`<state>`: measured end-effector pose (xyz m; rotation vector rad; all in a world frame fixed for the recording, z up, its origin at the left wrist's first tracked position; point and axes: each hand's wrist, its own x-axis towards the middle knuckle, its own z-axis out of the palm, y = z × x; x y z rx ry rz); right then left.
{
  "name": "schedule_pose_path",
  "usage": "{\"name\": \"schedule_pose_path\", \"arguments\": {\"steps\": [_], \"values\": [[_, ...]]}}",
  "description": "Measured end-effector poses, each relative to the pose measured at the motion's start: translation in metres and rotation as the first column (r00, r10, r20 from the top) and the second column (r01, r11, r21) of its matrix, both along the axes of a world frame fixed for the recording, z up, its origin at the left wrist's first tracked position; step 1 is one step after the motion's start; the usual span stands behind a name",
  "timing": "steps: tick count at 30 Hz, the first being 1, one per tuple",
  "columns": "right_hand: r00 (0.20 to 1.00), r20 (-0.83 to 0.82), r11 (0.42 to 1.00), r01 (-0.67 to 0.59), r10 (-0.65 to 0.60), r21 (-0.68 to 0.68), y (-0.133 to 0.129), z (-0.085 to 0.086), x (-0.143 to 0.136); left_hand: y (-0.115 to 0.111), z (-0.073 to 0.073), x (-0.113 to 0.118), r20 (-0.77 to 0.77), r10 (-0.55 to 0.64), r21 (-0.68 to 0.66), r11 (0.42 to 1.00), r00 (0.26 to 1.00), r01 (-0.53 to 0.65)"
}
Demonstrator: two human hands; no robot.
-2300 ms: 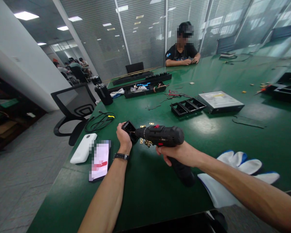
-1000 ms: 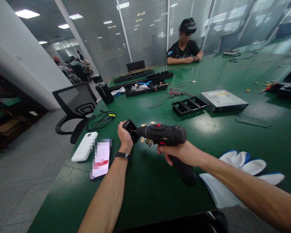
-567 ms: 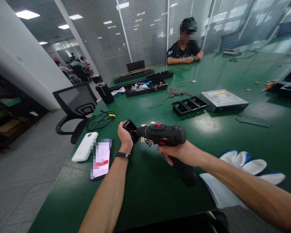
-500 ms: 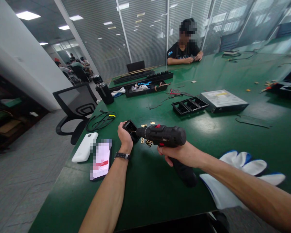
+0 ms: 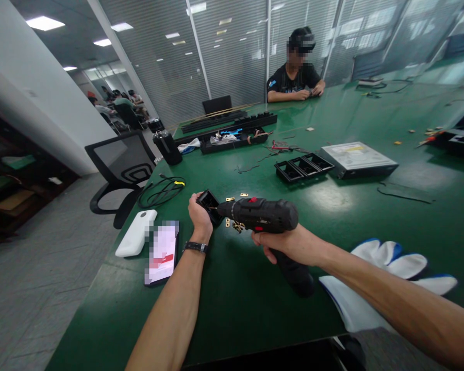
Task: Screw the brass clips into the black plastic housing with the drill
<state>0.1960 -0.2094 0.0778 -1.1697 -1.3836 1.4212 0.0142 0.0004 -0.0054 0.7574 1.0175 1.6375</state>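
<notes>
My left hand (image 5: 201, 219) is closed around a small black box-shaped frame (image 5: 209, 202), its open side tilted toward the right. My right hand (image 5: 282, 242) grips the handle of a black cordless drill (image 5: 268, 214) with red buttons. The drill's bit reaches into the opening of the black frame; what its tip touches inside is too dark to make out. Just beyond and under the drill, small brass plates (image 5: 230, 199) and a little heap of brass-coloured pieces (image 5: 238, 226) lie on the green table (image 5: 232, 309).
Left of my forearm lie a phone (image 5: 162, 252), a white power bank (image 5: 136, 233) and a coiled cable (image 5: 162, 190). A black three-bay frame (image 5: 304, 167) and a metal drive (image 5: 359, 158) sit ahead. White gloves (image 5: 390, 263) lie under my right forearm. A person (image 5: 296, 77) sits across.
Almost nothing differs. The view has shifted very slightly, while both hands keep their hold and the drill stays inside the frame's opening.
</notes>
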Motion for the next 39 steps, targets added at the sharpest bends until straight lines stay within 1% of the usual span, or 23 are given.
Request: {"name": "schedule_pose_path", "arguments": {"steps": [3,8,16,22,26,31,35,39], "values": [[1.000,-0.003,1.000,0.002,-0.002,0.001,0.0006,-0.0029,0.0007,0.0013,-0.0019,-0.0008,-0.010,0.007,0.008,1.000,1.000,-0.007],[0.996,-0.084,1.000,-0.001,0.001,0.009,-0.0002,-0.0020,-0.0002,0.0019,-0.0036,-0.0006,0.008,0.006,0.027,1.000,1.000,-0.006],[0.999,0.032,0.999,-0.021,0.020,0.047,-0.0004,-0.0013,0.0011,-0.0008,-0.0016,-0.0003,-0.002,-0.007,0.014,1.000,1.000,0.007],[1.000,0.009,1.000,-0.015,0.015,0.014,0.0002,-0.0036,0.0023,-0.0011,-0.0016,-0.0009,0.001,-0.008,0.015,1.000,1.000,0.008],[1.000,0.013,1.000,-0.018,0.018,0.004,-0.0008,-0.0022,0.0029,-0.0017,-0.0007,-0.0009,-0.003,-0.030,0.009,1.000,1.000,0.030],[1.000,0.010,1.000,-0.010,0.010,0.017,0.0003,-0.0044,0.0021,-0.0013,0.0001,-0.0002,-0.014,0.002,0.007,1.000,1.000,-0.002],[1.000,0.000,0.999,-0.007,0.007,0.033,0.0009,-0.0075,0.0026,0.0006,-0.0022,-0.0004,-0.031,0.002,0.023,1.000,1.000,-0.001],[1.000,0.008,0.999,-0.010,0.010,0.035,0.0000,-0.0040,0.0022,0.0012,-0.0044,-0.0008,-0.024,0.000,0.032,0.999,1.000,0.001]]}}
